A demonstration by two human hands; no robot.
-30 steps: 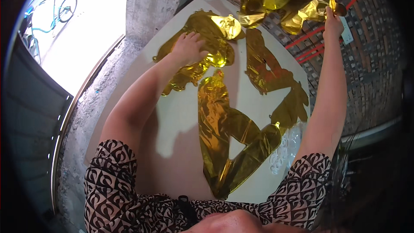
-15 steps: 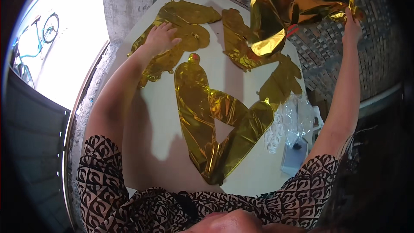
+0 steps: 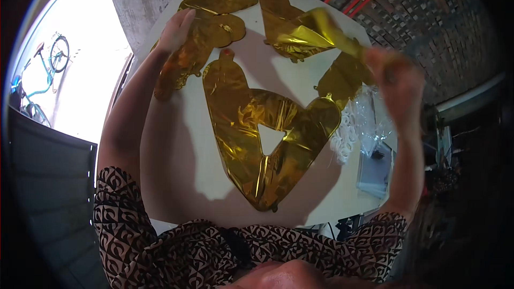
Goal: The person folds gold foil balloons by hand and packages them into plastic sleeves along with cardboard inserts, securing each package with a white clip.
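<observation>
While the right hand point(image 3: 396, 83) shows as a blur: fingers closed on one end of a thin, shiny gold foil piece point(image 3: 327, 25), and what a gleam off it!

Held foil: up at the upper right, twisted, slanting up and left from that hand; in view it overlaps a flat gold foil shape point(image 3: 274, 8) on the table, contact impossible to call.

Left hand point(image 3: 176, 29): over at the upper left, right on a lobed, flat gold foil piece point(image 3: 227, 29); whether the fingers pinch or merely press, I cannot tell.

White table: centre stage goes to a wide gold foil shape with a triangular opening point(image 3: 230, 123), lying flat, red spot on its top tab.

Right edge: another gold foil piece point(image 3: 340, 72) near the right hand, then crinkled clear plastic wrapping point(image 3: 372, 112) just beside curled white loops point(image 3: 342, 142), a flat, pale rectangular item point(image 3: 375, 174) below them.

Beyond: brickwork point(image 3: 444, 37) crossed by red lines; a blue bicycle point(image 3: 51, 75) in bright light, far left.
</observation>
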